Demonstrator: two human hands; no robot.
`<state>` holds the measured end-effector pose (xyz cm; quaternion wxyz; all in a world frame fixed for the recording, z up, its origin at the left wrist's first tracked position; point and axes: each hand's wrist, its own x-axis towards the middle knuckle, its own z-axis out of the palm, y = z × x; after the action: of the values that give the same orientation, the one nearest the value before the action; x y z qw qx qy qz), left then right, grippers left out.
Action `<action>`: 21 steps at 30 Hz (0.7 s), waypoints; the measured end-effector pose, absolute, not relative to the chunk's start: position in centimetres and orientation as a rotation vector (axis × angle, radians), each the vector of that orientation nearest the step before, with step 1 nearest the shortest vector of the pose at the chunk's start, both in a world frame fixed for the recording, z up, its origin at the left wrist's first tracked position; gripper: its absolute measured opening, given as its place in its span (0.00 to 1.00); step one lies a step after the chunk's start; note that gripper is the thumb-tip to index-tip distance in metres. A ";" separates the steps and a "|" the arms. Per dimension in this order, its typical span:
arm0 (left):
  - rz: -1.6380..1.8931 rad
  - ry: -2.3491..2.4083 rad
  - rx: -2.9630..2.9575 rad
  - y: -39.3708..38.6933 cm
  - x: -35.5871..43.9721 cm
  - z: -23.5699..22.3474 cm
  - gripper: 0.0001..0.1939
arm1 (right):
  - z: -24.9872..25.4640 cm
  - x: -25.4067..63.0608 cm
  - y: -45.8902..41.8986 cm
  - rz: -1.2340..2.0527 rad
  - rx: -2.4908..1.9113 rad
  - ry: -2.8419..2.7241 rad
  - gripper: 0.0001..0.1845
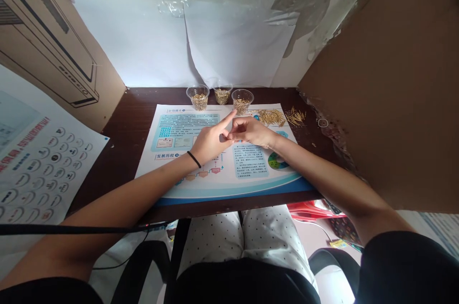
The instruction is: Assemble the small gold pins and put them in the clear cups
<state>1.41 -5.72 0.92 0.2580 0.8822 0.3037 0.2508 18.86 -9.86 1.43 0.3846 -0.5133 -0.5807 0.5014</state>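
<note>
thin gold pins (268,116) loose on the blue-and-white printed sheet (229,188) could scatter if the pointing left hand (211,141) or the curled right hand (251,132), grip unclear, brushes them.

Peeling white wall (122,31) behind a dark wooden desk (143,103), between brown cardboard panels (387,79).

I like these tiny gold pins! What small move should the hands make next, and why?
Maybe the right hand should reach for the loose gold pins just beyond it. They lie close by, outside the clear plastic cups. Its fingers are bunched together, but I can't tell whether they hold a pin, so check that first.
</note>
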 end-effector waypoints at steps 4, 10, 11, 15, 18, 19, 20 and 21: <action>0.674 0.826 2.374 -5.8 1.4 1.0 0.39 | 1.3 18.7 -10.1 1.282 -1.286 -1.464 0.15; 0.687 0.760 2.367 -5.6 1.3 0.8 0.40 | 0.7 18.8 -10.0 1.254 -1.240 -1.484 0.16; 0.680 0.755 2.361 -5.6 1.3 0.7 0.39 | 0.7 18.7 -10.0 1.258 -1.240 -1.481 0.16; 0.662 0.793 2.349 -5.6 1.4 0.7 0.36 | 0.9 18.6 -10.0 1.221 -1.287 -1.486 0.19; 0.652 0.829 2.348 -5.7 1.5 0.8 0.31 | 1.0 18.7 -10.1 1.205 -1.285 -1.466 0.18; 0.652 0.828 2.344 -5.6 1.4 0.7 0.29 | 1.0 18.8 -10.2 1.220 -1.276 -1.451 0.18; 0.656 0.815 2.340 -5.5 1.4 0.6 0.27 | 1.0 18.9 -10.2 1.239 -1.270 -1.432 0.17; 0.663 0.788 2.339 -5.4 1.4 0.5 0.24 | 1.0 19.0 -10.3 1.255 -1.269 -1.414 0.16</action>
<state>1.36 -5.35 0.53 0.2889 0.8762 0.2952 0.2483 19.02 -10.27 0.97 0.4189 -0.5062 -0.5636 0.5006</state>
